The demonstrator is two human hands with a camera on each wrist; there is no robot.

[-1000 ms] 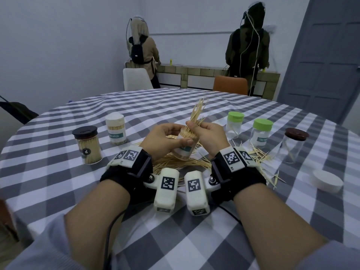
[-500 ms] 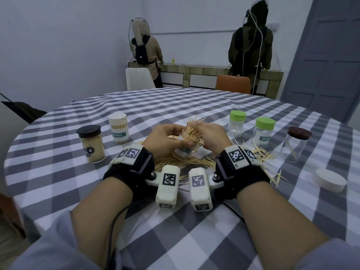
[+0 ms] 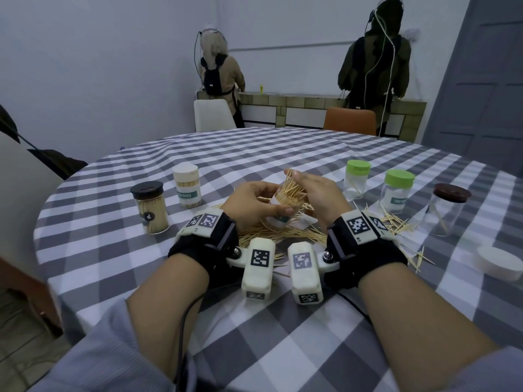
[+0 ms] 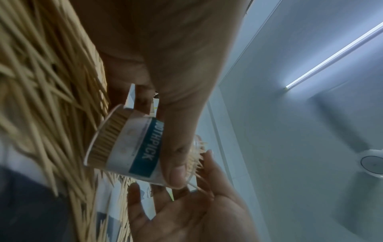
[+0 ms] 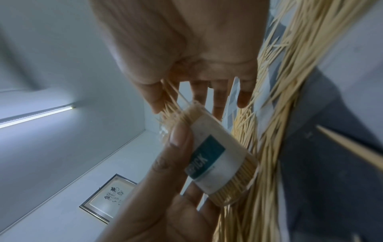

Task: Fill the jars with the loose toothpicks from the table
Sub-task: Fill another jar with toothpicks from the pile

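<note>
My left hand (image 3: 254, 203) grips a small clear jar (image 3: 278, 219) with a teal "TOOTHPICK" label, tilted and raised just above the table. It is packed with toothpicks (image 3: 291, 190) whose tips fan out of its mouth. My right hand (image 3: 317, 190) lies flat against those tips, fingers straight and thumb up. In the left wrist view my left thumb crosses the jar (image 4: 132, 147); in the right wrist view the jar (image 5: 215, 157) sits below my spread fingers. A loose pile of toothpicks (image 3: 283, 234) lies on the checked cloth under both hands.
A dark-lidded full jar (image 3: 150, 210) and a white-lidded jar (image 3: 187, 189) stand at left. Two green-lidded jars (image 3: 357, 179) (image 3: 398, 190) and a brown-lidded jar (image 3: 447, 210) stand at right among scattered toothpicks (image 3: 396, 224). A white lid (image 3: 501, 263) lies far right. Two people stand at the back counter.
The tall bundle that stood high out of the jar has sunk into it. My right hand let go of it and flattened against the protruding tips.
</note>
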